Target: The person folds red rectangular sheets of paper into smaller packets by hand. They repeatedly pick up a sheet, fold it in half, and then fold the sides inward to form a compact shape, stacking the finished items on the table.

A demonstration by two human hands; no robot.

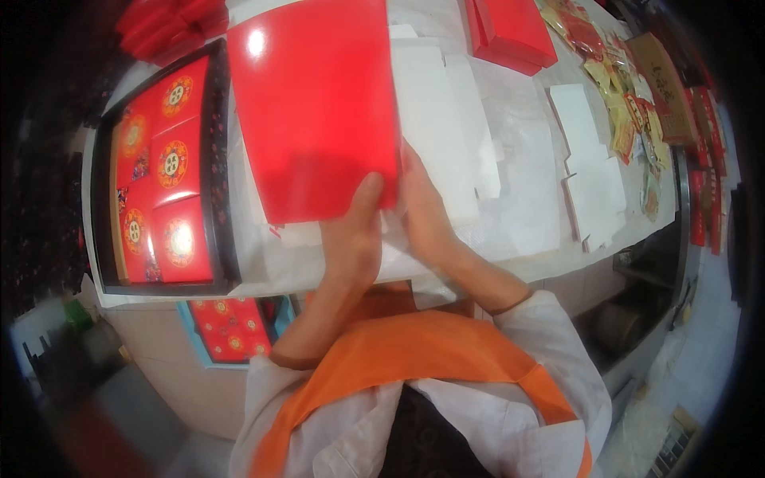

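A large glossy red cardboard panel or box (317, 113) is tilted up over the table in front of me. My left hand (358, 230) grips its lower edge, the thumb pressed on the red face near the corner. Against its right edge lies my right hand (427, 209), with the fingertips hidden behind that edge. White die-cut cardboard pieces (439, 131) lie flat on the table to the right of the panel. Whatever is inside or behind the red panel is hidden from view.
At left stands a dark-rimmed tray (220, 179) of red printed boxes. A red carton (517, 33), another white cardboard blank (586, 161), packaged goods (624, 113) and a brown carton (663, 89) are at right. Below the table's edge is a blue-edged box (197, 340) of red packs.
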